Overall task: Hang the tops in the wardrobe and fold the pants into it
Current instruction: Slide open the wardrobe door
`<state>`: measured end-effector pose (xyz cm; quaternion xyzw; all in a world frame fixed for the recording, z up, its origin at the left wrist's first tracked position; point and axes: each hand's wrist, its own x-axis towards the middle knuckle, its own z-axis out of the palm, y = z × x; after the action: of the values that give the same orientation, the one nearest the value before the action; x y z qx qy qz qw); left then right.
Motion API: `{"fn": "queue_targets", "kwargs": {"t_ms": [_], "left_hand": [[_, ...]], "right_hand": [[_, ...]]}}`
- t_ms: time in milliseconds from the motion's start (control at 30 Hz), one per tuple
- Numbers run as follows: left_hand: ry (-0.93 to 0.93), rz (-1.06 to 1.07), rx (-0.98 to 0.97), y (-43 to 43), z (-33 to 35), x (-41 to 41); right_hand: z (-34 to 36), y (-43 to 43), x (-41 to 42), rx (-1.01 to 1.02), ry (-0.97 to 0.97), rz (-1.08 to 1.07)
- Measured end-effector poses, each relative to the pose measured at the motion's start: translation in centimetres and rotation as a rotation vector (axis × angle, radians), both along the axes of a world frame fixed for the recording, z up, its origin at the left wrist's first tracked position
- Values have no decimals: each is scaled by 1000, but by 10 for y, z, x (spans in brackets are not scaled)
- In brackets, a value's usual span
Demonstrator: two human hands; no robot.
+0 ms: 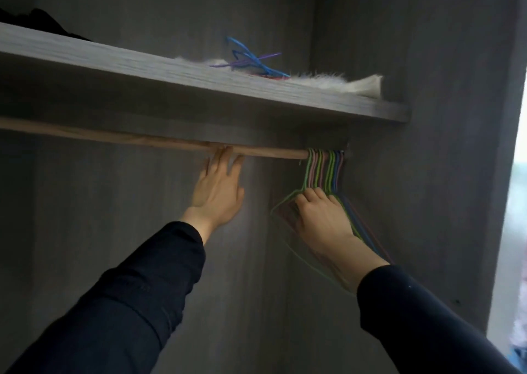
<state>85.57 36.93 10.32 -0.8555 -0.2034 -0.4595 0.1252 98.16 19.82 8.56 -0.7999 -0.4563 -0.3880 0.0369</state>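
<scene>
Black sleeves [128, 302]; thin pastel hangers [328, 171], bunched.

White fur piece [336, 82] lay flat at 1 o'clock; bright daylight strip [519, 202] ran down the 3 o'clock edge.

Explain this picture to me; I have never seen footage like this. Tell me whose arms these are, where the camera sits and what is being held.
There is no machine here. A person wears one camera on the head, so the two dark-sleeved arms are their own, reaching into a wardrobe. The left hand is open, its straight fingers up at the wooden rail. The right hand grips a bunch of coloured hangers hooked at the rail's right end. On the shelf above lie loose hangers, blue and purple, on a white furry mat, with dark cloth far left. No tops or pants show.
</scene>
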Motion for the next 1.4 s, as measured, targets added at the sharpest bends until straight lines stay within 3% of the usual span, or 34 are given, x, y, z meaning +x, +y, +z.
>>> {"fn": "queue_targets", "kwargs": {"t_ms": [100, 267, 467, 900, 1233, 1400], "left_hand": [[-47, -28, 90, 26, 19, 16], [-64, -53, 80, 59, 19, 35], [-186, -132, 151, 75, 11, 46], [-234, -131, 142, 76, 14, 52], [-154, -140, 80, 65, 19, 40], [-148, -237, -69, 17, -34, 42]], "right_hand": [[16, 12, 10, -2, 15, -84], [28, 28, 23, -19, 71, -220], [35, 38, 28, -51, 70, -230], [42, 67, 15, 336, 404, -30], [-17, 38, -15, 514, 918, 250], [-49, -33, -39, 464, 1162, 147]]}}
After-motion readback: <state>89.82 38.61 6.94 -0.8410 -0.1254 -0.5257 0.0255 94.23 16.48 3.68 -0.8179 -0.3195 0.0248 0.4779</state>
